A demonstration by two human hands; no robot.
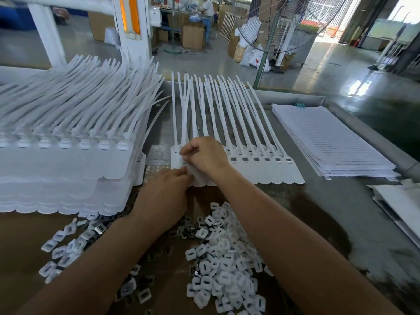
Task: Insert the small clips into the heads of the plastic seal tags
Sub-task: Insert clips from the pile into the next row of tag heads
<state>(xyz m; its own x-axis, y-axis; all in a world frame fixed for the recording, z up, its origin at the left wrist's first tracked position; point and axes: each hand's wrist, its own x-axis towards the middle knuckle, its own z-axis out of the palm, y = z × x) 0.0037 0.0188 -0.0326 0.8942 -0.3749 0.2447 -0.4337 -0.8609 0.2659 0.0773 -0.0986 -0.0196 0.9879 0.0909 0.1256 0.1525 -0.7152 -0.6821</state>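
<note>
Our right hand (pixel 202 155) is curled tight, thumb and fingertips pinched together over the head end of a seal tag (pixel 196 176) that sits tilted and motion-blurred at the left end of the row of seal tags (pixel 261 164). Whether a clip is caught in that pinch we cannot tell. The wrist is bent down, knuckles up, and the forearm runs in from the lower right.

Our left hand (pixel 163 196) reaches forward from the lower left, back of the hand up. Its fingertips meet the lower edge of the same tag's flat flag, just under the right hand. The blur hides whether they pinch the flag or only touch it.

The row lies flat on the metal table (pixel 329 212), heads in a line with square sockets showing and tails fanning away from us. The loose clips (pixel 227 258) are heaped on brown cardboard (pixel 22 246) beneath both forearms (some white-framed, some bare metal), with a thinner scatter to the left.

At the left stands a tall stack of tags (pixel 68 169). To the right of the row lies a stack of lined sheets (pixel 329 142). Beyond the table, a pedestal fan (pixel 284 26) stands on the shiny floor.
</note>
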